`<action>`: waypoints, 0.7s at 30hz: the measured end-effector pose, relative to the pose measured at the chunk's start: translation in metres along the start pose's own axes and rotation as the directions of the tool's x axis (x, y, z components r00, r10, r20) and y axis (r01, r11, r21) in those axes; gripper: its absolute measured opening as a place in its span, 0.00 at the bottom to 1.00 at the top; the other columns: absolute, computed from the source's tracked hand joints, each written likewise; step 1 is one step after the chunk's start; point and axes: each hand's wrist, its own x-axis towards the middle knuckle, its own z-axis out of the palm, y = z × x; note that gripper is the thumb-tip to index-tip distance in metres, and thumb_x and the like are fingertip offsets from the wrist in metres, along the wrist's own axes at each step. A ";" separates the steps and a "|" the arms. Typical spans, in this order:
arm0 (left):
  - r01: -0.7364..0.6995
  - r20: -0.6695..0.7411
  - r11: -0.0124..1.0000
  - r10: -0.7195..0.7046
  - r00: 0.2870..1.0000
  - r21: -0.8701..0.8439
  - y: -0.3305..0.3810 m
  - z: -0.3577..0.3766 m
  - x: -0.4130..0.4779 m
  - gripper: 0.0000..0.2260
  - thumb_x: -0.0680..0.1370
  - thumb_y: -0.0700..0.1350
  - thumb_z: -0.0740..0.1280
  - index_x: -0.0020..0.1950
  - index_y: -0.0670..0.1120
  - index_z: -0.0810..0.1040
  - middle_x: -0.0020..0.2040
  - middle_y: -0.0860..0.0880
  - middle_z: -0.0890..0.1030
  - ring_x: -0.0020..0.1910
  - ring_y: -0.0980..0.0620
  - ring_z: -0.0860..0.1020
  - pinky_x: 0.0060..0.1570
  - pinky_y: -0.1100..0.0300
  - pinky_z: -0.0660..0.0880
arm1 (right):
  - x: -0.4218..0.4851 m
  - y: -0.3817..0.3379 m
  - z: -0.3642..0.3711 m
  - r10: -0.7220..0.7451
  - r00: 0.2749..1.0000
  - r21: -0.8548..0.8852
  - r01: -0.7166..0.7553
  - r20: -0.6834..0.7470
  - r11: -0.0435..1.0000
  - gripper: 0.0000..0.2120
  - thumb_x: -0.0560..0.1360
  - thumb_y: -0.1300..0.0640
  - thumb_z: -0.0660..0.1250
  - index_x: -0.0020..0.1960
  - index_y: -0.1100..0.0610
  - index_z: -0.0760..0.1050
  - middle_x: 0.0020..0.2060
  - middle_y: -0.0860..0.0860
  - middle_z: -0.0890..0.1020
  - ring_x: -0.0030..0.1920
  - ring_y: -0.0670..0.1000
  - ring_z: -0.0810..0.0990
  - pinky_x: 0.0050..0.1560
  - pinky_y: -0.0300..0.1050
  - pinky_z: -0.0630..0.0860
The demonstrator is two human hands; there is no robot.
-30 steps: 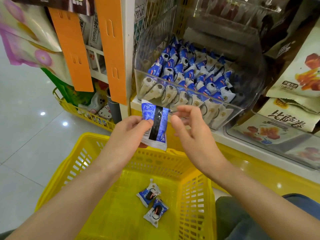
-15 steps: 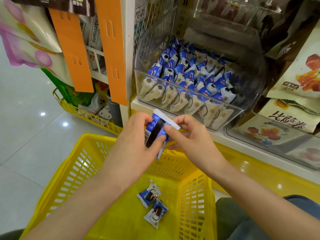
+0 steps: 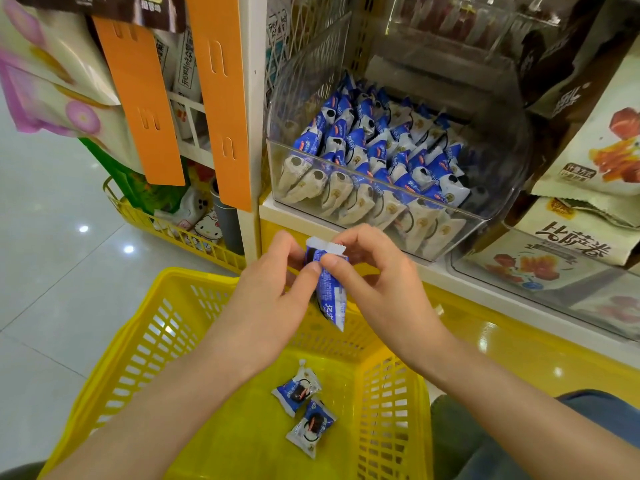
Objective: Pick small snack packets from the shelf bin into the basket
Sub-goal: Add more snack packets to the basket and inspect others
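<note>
Hands meet over the far rim of the yellow basket (image 3: 145,355). I see the left hand (image 3: 273,303) and right hand (image 3: 384,289) both pinching one blue-and-white packet (image 3: 331,294) near its crimped top, fingertips curled on it, its lower end hanging toward the rim. Two packets (image 3: 297,390) lie on the basket floor; the shelf bin (image 3: 502,161) sits behind. A second ago only the left held it, the right open alongside.
</note>
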 end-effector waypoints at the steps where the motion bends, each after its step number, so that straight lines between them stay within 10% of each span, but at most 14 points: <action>1: 0.013 0.000 1.000 -0.013 1.000 -0.023 0.001 0.000 0.000 0.05 0.77 0.49 0.61 0.42 0.52 0.68 0.39 0.49 0.79 0.39 0.51 0.79 0.42 0.47 0.78 | 0.000 -0.001 0.000 -0.012 1.000 -0.010 0.012 0.005 1.000 0.03 0.74 0.51 0.66 0.45 0.45 0.72 0.43 0.43 0.77 0.45 0.38 0.76 0.36 0.31 0.72; 5: -0.001 -0.013 1.000 0.001 1.000 0.013 0.000 0.000 0.000 0.05 0.79 0.46 0.59 0.43 0.49 0.68 0.38 0.44 0.79 0.39 0.45 0.79 0.42 0.43 0.76 | 0.000 -0.001 0.001 -0.058 0.998 -0.061 0.058 0.006 0.996 0.03 0.75 0.53 0.66 0.45 0.46 0.72 0.43 0.41 0.75 0.45 0.37 0.76 0.37 0.30 0.72; 8: -0.072 -0.048 0.985 0.081 0.996 0.159 -0.004 0.001 0.001 0.04 0.79 0.41 0.60 0.44 0.48 0.67 0.34 0.51 0.74 0.34 0.62 0.75 0.33 0.68 0.71 | -0.002 -0.001 0.003 -0.147 0.989 -0.157 0.146 0.007 0.977 0.04 0.76 0.55 0.65 0.47 0.55 0.75 0.43 0.44 0.75 0.44 0.42 0.76 0.38 0.39 0.76; 11: -0.052 -0.097 0.989 0.066 0.993 0.140 -0.004 0.002 0.003 0.10 0.76 0.36 0.62 0.42 0.51 0.69 0.36 0.53 0.76 0.35 0.62 0.75 0.32 0.67 0.71 | -0.005 -0.004 0.005 -0.185 0.982 -0.202 0.187 0.026 0.961 0.06 0.76 0.55 0.65 0.49 0.57 0.76 0.45 0.48 0.76 0.43 0.45 0.76 0.40 0.49 0.77; 17: -0.077 -0.189 0.996 0.083 0.978 0.041 -0.006 0.002 0.007 0.12 0.78 0.38 0.61 0.42 0.56 0.71 0.41 0.57 0.81 0.40 0.61 0.79 0.37 0.66 0.76 | -0.002 -0.008 0.009 0.053 0.994 0.068 -0.060 0.098 0.996 0.07 0.77 0.55 0.63 0.55 0.50 0.71 0.54 0.45 0.77 0.51 0.40 0.78 0.47 0.35 0.77; 21: -0.054 -0.144 0.997 0.046 0.989 -0.053 -0.006 -0.001 0.009 0.12 0.79 0.40 0.60 0.43 0.57 0.74 0.37 0.56 0.82 0.34 0.58 0.81 0.30 0.66 0.77 | 0.003 -0.007 0.006 0.144 0.985 0.123 -0.156 0.099 0.980 0.09 0.78 0.56 0.61 0.58 0.56 0.72 0.52 0.49 0.80 0.49 0.47 0.81 0.51 0.47 0.78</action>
